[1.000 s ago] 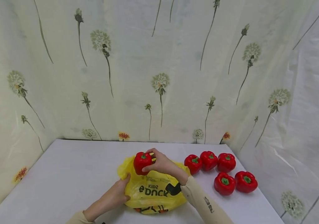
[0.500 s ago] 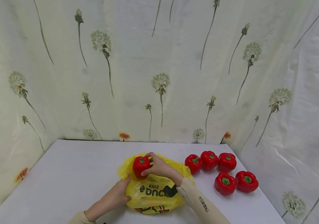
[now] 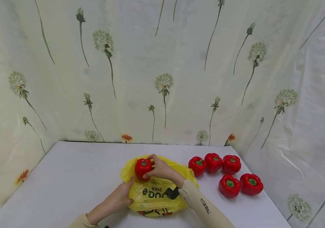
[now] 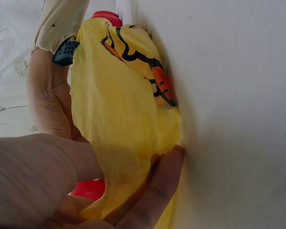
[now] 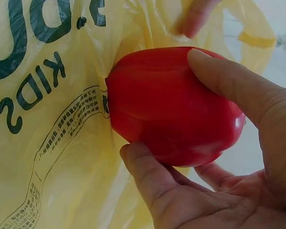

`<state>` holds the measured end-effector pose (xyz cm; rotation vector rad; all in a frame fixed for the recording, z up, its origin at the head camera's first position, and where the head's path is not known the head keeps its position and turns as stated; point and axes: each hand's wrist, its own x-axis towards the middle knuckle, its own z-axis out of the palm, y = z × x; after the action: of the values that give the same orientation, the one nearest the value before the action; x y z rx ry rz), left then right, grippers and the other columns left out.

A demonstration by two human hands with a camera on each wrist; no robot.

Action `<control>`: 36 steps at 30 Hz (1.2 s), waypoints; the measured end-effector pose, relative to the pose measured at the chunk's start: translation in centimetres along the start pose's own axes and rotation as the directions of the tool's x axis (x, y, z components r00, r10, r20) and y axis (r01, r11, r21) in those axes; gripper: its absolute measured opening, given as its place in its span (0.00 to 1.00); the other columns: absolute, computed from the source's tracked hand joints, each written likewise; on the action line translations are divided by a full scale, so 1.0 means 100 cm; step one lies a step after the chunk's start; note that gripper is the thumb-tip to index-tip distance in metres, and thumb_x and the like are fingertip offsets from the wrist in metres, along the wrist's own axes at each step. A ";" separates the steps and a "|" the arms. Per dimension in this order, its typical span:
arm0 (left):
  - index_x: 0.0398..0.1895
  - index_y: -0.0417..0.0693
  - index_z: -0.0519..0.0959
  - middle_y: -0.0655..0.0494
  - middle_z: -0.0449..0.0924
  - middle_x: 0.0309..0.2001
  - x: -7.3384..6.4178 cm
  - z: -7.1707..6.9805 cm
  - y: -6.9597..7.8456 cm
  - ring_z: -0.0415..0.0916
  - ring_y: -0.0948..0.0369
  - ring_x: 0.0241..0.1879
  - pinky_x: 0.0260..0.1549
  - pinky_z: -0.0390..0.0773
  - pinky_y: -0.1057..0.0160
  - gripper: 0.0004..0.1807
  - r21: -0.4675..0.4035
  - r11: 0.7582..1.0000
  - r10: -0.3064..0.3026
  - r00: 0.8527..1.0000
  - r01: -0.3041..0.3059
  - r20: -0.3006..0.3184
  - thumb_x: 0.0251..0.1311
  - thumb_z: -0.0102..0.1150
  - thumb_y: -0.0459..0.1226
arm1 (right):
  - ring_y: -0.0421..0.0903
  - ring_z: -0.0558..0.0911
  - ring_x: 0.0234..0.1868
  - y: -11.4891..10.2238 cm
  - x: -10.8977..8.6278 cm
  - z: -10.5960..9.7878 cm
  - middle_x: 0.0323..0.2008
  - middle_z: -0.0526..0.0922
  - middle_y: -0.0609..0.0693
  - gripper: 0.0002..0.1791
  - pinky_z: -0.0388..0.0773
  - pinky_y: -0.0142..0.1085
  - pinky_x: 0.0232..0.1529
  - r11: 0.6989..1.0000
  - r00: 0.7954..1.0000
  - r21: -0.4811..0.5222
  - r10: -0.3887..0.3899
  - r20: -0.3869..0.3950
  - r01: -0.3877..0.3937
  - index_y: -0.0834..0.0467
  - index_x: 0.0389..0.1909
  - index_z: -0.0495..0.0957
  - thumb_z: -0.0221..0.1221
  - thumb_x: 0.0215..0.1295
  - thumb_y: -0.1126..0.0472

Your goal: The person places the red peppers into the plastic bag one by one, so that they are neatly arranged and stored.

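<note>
A red bell pepper (image 3: 142, 169) with a green stem is in my right hand (image 3: 162, 168), over the yellow plastic bag (image 3: 151, 204). Thumb and fingers grip it from opposite sides in the right wrist view, where the pepper (image 5: 167, 107) has its lower end against the bag's film. My left hand (image 3: 122, 194) holds the bag's left edge. In the left wrist view the thin film of the bag (image 4: 119, 95) passes between the thumb and the fingers (image 4: 155, 195). Whatever lies inside the bag is mostly hidden.
Several more red bell peppers stand on the white table (image 3: 65, 177) to the right of the bag. The nearest is one pepper (image 3: 197, 166); a front pepper (image 3: 251, 184) is close to the table's right edge. A flower-patterned curtain (image 3: 134, 79) rises behind the table.
My right hand has brought the pepper slightly down and left, closer into the bag's mouth. The left hand keeps its place on the bag. The other peppers stay put.
</note>
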<state>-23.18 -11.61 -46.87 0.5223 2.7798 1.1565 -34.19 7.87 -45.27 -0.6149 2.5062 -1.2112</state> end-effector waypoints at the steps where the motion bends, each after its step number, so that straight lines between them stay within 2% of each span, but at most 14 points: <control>1: 0.67 0.21 0.57 0.27 0.58 0.68 0.000 0.000 0.000 0.60 0.36 0.66 0.61 0.66 0.40 0.46 0.000 1.000 -0.001 1.000 0.001 0.001 0.41 0.67 0.20 | 0.51 0.77 0.53 0.000 0.000 0.000 0.55 0.75 0.55 0.39 0.79 0.47 0.54 1.000 1.000 -0.002 -0.001 0.003 0.001 0.53 0.62 0.61 0.71 0.52 0.53; 12: 0.67 0.22 0.56 0.27 0.58 0.68 0.002 0.001 -0.002 0.61 0.37 0.66 0.60 0.68 0.40 0.46 -0.005 1.000 -0.022 1.000 0.022 0.005 0.42 0.67 0.20 | 0.54 0.75 0.58 -0.002 -0.007 -0.004 0.59 0.74 0.57 0.45 0.77 0.48 0.57 1.000 1.000 -0.012 -0.007 0.025 0.008 0.55 0.69 0.59 0.71 0.52 0.53; 24: 0.68 0.23 0.57 0.28 0.58 0.69 0.005 0.003 -0.002 0.59 0.37 0.67 0.61 0.65 0.40 0.47 -0.008 0.998 -0.056 0.998 0.056 0.014 0.41 0.67 0.20 | 0.58 0.74 0.60 -0.002 -0.014 -0.009 0.60 0.73 0.58 0.44 0.78 0.50 0.56 1.000 0.999 0.010 -0.008 0.043 0.007 0.55 0.69 0.59 0.71 0.53 0.53; 36: 0.68 0.23 0.57 0.28 0.59 0.68 0.005 0.004 -0.002 0.60 0.36 0.66 0.61 0.65 0.40 0.47 -0.009 0.998 -0.060 0.998 0.060 0.010 0.40 0.68 0.20 | 0.60 0.74 0.61 -0.007 -0.025 -0.017 0.62 0.72 0.59 0.46 0.78 0.50 0.56 1.000 0.999 0.006 -0.014 0.039 0.013 0.53 0.69 0.59 0.71 0.51 0.51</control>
<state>-23.60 -11.26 -47.28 0.4395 2.7605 1.1501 -32.62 9.84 -43.53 -0.6488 2.4694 -1.1990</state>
